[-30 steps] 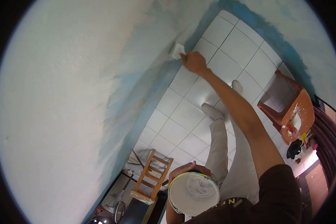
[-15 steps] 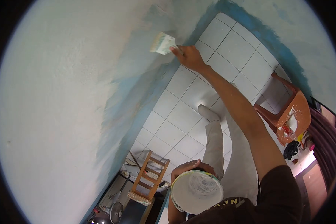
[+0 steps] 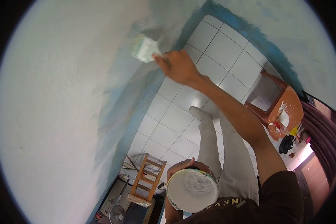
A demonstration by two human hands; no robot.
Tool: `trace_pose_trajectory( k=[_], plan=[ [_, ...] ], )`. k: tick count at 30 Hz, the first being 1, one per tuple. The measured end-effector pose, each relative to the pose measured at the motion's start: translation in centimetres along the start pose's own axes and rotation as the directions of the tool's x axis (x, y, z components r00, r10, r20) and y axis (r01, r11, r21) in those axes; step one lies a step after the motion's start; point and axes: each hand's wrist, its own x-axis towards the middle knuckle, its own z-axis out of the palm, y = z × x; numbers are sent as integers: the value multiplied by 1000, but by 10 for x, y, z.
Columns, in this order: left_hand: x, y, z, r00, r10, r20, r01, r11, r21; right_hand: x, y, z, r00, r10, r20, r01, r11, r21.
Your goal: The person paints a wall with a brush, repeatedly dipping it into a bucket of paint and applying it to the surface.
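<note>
My right hand (image 3: pixel 178 66) grips the handle of a wide paintbrush (image 3: pixel 147 49), its head smeared with white paint and a little blurred. The bristles are at the wall (image 3: pixel 59 93), over a patch where white thins into blue; whether they touch it I cannot tell. Held against my body, a round bucket (image 3: pixel 192 190) of white paint sits in my left hand (image 3: pixel 186 164), whose fingers curve around its far rim. The rim has yellow and green smears.
An orange plastic chair (image 3: pixel 287 112) spotted with white paint stands at right, bearing a bottle. Close by is a dark curtain (image 3: pixel 319 142). A wooden stool or ladder (image 3: pixel 149 179) and a fan (image 3: pixel 116 214) are at lower left. White tiles (image 3: pixel 177 115) cover the floor.
The paintbrush in my right hand has moved left and slightly down along the wall. My left hand keeps hold of the bucket. The whole view has shifted slightly.
</note>
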Motion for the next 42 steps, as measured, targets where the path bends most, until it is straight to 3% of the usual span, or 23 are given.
trace_pose_trajectory(
  k=[1,3,4,6,8,12,13,15,16,17,20,22,25,27,28,30,33,35,37,38,40,42],
  plan=[
    [2,-1,4,1000,-2,0,2,1000,-5,-2,-17,-13,1000,0,2,0,1000,-5],
    [3,-2,11,1000,-10,-18,10,1000,-10,-4,-36,-24,990,-139,9,134,969,208],
    [2,-4,15,999,-12,-33,12,1000,-10,3,-30,-17,990,-139,18,132,967,218],
    [4,-9,20,998,-16,-64,16,1000,-6,29,2,5,932,-309,-188,335,933,130],
    [4,-13,23,996,-21,-85,20,1000,-6,48,63,29,929,-311,-200,333,939,83],
    [18,-22,22,996,-18,-89,17,1000,-11,45,196,73,988,-93,-120,74,985,-155],
    [18,-24,22,994,-18,-104,17,1000,-7,46,204,70,989,-94,-114,77,987,-144],
    [10,-29,27,990,-35,-140,34,999,-11,41,214,63,936,337,98,-273,876,-399],
    [4,-30,32,986,-48,-157,46,999,-18,42,212,63,861,488,141,-416,837,-356],
    [4,-32,37,986,-43,-162,40,999,-27,45,207,62,864,481,146,-406,839,-362],
    [4,-28,56,982,-27,-185,18,999,-48,44,160,59,937,327,121,-278,910,-308],
    [4,-25,66,981,-21,-194,10,998,-61,32,90,30,994,112,-1,-111,981,-157],
    [12,-18,72,982,7,-190,-19,998,-62,18,9,-24,998,42,54,-38,996,-80],
    [13,-16,72,981,6,-192,-19,998,-66,11,-22,-37,994,-107,31,106,994,32],
    [12,-16,74,981,-2,-195,-12,997,-72,12,-22,-35,994,-102,36,101,994,29],
    [12,-14,74,981,-15,-194,-1,997,-83,22,-16,-29,960,-274,-67,276,961,29],
    [13,-11,69,979,-40,-198,23,996,-91,50,84,26,949,-289,-123,295,955,33],
    [18,-6,62,981,-51,-189,35,996,-84,51,154,48,989,-146,-32,145,988,-47],
    [23,-1,58,980,-56,-189,41,996,-81,50,195,52,995,71,75,-49,963,-264],
    [22,0,57,978,-68,-196,53,995,-83,51,211,55,993,81,81,-57,963,-262],
    [15,4,60,972,-94,-213,76,993,-90,50,222,53,865,492,97,-424,822,-381],
    [19,7,64,972,-93,-215,75,993,-92,57,207,43,868,478,134,-410,843,-349]
  ],
)
